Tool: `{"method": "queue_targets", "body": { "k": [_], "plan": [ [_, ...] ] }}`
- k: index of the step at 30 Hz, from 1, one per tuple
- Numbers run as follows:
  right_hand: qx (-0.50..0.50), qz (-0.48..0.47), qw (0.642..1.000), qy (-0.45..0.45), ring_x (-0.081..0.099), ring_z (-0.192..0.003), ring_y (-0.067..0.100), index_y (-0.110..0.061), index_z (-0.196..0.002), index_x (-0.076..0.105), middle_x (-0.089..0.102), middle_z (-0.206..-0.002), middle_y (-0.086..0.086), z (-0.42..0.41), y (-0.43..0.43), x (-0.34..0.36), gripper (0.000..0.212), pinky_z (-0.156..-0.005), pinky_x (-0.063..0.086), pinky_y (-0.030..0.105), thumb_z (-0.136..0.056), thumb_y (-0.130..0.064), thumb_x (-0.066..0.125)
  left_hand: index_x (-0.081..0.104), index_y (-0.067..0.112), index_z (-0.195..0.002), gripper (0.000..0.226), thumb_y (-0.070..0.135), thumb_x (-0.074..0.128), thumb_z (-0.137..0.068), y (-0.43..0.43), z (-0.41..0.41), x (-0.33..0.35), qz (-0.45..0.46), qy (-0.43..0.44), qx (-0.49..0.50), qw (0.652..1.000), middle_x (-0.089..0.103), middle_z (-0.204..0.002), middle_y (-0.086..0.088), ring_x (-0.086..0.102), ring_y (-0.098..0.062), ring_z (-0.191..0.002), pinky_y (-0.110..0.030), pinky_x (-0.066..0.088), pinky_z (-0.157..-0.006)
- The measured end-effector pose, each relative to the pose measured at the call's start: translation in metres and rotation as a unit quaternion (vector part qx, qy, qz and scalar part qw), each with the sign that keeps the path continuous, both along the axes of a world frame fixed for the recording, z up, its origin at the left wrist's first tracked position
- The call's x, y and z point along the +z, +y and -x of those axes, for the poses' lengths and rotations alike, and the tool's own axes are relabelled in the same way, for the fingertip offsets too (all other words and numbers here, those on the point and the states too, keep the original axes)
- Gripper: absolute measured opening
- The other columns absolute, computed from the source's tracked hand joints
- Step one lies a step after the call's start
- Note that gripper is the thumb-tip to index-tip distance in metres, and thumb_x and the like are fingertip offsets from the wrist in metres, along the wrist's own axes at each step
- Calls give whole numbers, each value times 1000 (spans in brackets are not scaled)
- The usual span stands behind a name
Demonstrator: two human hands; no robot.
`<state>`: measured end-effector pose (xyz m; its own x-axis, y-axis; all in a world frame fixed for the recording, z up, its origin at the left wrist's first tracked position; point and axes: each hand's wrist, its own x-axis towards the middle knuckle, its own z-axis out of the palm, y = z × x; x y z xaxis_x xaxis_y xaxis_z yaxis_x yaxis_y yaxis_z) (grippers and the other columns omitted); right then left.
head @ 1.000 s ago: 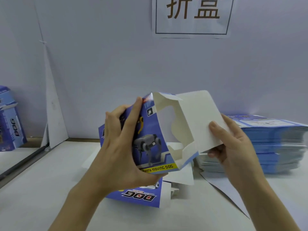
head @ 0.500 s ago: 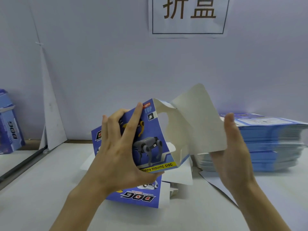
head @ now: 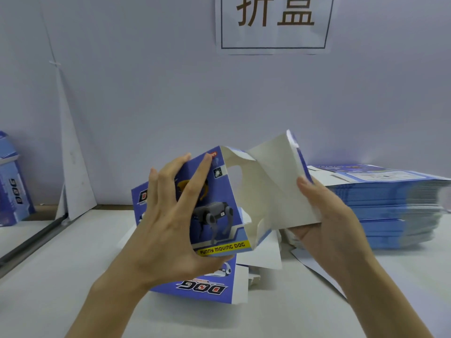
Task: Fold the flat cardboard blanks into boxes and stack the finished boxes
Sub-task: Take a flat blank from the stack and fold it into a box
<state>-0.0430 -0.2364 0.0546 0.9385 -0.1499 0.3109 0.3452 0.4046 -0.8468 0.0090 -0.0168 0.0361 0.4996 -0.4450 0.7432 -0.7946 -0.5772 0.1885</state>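
Observation:
I hold a half-formed blue box (head: pixel 219 215) printed with a grey robot dog above the table. My left hand (head: pixel 168 220) grips its printed front panel, fingers spread over the face and thumb under the bottom edge. My right hand (head: pixel 324 215) holds the large white flap (head: pixel 275 181) on the box's open right side, thumb on its inner face and fingers behind. The flap stands bent outward. A flat blue blank (head: pixel 207 286) lies on the table under the box.
A tall stack of flat blue blanks (head: pixel 390 206) sits at the right. A finished blue box (head: pixel 12 186) stands at the far left edge. A white partition (head: pixel 70 142) leans against the wall. A sign (head: pixel 273 23) hangs on the wall.
The white flap has swung from folded over the opening to standing outward. My right hand has shifted its hold to the flap's outer edge. The left hand keeps its grip.

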Motion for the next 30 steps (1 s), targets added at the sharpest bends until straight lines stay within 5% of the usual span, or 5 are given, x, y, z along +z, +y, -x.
{"method": "queue_targets", "body": {
  "k": [14,17,21,26,30],
  "plan": [
    [-112,144,982,-51,63,-71,4,-33,-88,79,74,-84,-8,-6,-6,-4,22,-59,49,16,-88,-34,57,18,24,-151,117,66,70,-55,-2,-1,1,-41,-53,33,997,25,-142,-11,34,-36,-127,-59,39,-102],
    [-191,138,969,-73,59,-69,5,-28,-83,78,72,-78,-9,-7,-6,-6,33,-58,46,16,-99,-19,51,15,27,-152,118,70,67,-56,-1,3,2,-26,-45,26,998,24,-142,-7,35,-30,-127,-43,43,-99],
    [-85,92,990,-58,58,-60,1,-31,-84,79,70,-74,-9,-3,-1,-4,24,-50,45,13,-90,-33,56,15,28,-151,119,70,68,-53,-5,6,3,-19,-42,52,998,25,-141,-8,34,-33,-128,-54,42,-101],
    [-47,187,973,-126,66,-103,-2,-37,-121,67,71,-112,-19,-6,25,-16,32,-77,50,10,-96,-35,48,23,18,-150,116,72,65,-55,-17,9,1,-23,-85,106,990,29,-136,-16,18,-23,-131,-70,31,-103],
    [-59,175,972,-145,64,-111,1,-34,-131,54,68,-119,-22,-8,40,-24,38,-75,55,16,-94,-29,48,20,19,-150,118,68,63,-52,-20,8,-1,-50,-105,111,987,26,-138,-15,18,-24,-136,-54,5,-117]
  ]
}}
